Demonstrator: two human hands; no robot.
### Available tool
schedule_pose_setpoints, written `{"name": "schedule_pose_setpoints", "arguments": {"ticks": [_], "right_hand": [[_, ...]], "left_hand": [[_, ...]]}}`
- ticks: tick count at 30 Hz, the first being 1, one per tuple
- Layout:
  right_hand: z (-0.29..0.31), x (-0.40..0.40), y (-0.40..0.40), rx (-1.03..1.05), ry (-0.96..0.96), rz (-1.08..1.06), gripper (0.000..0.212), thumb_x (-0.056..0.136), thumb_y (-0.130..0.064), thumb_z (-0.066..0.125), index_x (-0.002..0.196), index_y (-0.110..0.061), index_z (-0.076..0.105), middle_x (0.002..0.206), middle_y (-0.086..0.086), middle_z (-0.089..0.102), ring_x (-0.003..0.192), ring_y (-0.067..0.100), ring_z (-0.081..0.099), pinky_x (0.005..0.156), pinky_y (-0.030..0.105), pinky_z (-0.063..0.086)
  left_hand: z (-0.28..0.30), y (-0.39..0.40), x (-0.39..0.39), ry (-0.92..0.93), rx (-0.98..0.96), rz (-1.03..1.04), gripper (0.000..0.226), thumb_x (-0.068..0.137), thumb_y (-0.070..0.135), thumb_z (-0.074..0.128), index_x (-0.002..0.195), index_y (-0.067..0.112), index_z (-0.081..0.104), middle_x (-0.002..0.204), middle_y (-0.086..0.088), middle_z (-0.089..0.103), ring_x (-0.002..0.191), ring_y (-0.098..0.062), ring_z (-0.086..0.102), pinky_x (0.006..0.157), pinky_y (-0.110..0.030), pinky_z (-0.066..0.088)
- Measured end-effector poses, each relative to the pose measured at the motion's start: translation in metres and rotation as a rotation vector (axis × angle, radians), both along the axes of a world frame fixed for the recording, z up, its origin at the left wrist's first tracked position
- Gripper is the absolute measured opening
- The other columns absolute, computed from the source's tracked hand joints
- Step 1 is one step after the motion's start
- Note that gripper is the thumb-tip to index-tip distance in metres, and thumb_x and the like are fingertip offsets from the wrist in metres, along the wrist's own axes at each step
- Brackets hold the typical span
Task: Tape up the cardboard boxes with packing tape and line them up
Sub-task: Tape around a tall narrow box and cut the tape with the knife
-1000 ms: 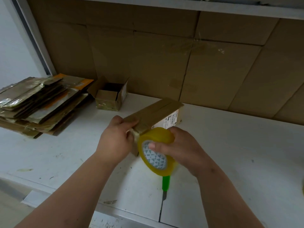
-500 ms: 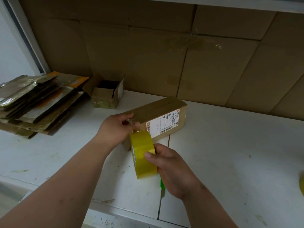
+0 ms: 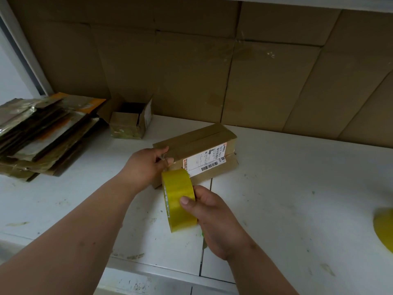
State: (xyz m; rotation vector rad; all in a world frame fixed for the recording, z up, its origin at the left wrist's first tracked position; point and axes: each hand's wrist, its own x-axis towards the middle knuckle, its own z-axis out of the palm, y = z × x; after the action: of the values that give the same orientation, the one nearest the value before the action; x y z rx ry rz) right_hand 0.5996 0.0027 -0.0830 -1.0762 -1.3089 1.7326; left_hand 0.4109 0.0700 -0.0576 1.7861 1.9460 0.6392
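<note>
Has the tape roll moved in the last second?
Yes. The tape roll in the right hand has dropped toward the near table edge, away from the labelled box, and turned edge-on.

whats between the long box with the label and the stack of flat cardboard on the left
In the head view, the left hand at the long box's near end; otherwise bare white table up to the flat stack. The small open box sits further back.
</note>
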Motion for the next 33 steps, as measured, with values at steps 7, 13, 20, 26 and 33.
{"name": "schedule_pose_setpoints", "arguments": {"ticks": [7,13,20,26,33], "right_hand": [[0.006,0.001,-0.005,-0.021,-0.038,-0.009,0.037,0.075,-0.033,0.062,0.107,-0.018,0.071,0.112,0.013,0.071,0.109,0.033,0.065,0.100,0.052,0.048],[0.001,0.004,-0.011,-0.034,0.031,-0.026,0.032,0.076,-0.030,0.064,0.104,-0.016,0.073,0.111,0.017,0.071,0.106,0.032,0.065,0.101,0.050,0.048],[-0.001,0.025,-0.002,-0.016,0.043,0.228,0.045,0.078,-0.024,0.075,0.121,-0.014,0.067,0.120,0.011,0.070,0.116,0.030,0.064,0.104,0.045,0.049],[0.011,0.054,0.019,0.074,-0.049,0.262,0.030,0.083,-0.015,0.069,0.112,-0.010,0.072,0.113,0.013,0.072,0.109,0.031,0.066,0.093,0.038,0.053],[-0.015,0.058,0.033,0.652,-1.000,0.341,0.070,0.086,0.009,0.050,0.129,-0.046,0.058,0.135,-0.015,0.040,0.127,0.008,0.037,0.107,0.026,0.034]], "left_hand": [[-0.005,0.003,-0.002,0.014,-0.074,-0.007,0.052,0.098,0.040,0.055,0.147,0.022,0.046,0.130,-0.008,0.063,0.116,-0.022,0.058,0.084,-0.024,0.036],[-0.005,0.000,0.000,-0.200,-0.056,0.076,0.051,0.096,0.038,0.060,0.144,0.021,0.050,0.135,-0.005,0.061,0.119,-0.022,0.058,0.101,-0.032,0.043],[-0.010,-0.046,0.004,-0.914,-0.105,0.312,0.061,0.091,0.037,0.064,0.146,0.033,0.038,0.108,-0.009,0.071,0.102,-0.029,0.068,0.095,-0.044,0.052],[-0.013,-0.070,0.012,-1.108,-0.224,0.328,0.046,0.091,0.044,0.059,0.115,0.005,0.066,0.106,-0.017,0.073,0.107,-0.036,0.067,0.094,-0.044,0.053],[-0.007,-0.081,0.023,-1.095,-0.190,0.357,0.035,0.092,0.038,0.061,0.109,0.009,0.068,0.100,-0.008,0.076,0.105,-0.028,0.068,0.095,-0.042,0.049]]}}
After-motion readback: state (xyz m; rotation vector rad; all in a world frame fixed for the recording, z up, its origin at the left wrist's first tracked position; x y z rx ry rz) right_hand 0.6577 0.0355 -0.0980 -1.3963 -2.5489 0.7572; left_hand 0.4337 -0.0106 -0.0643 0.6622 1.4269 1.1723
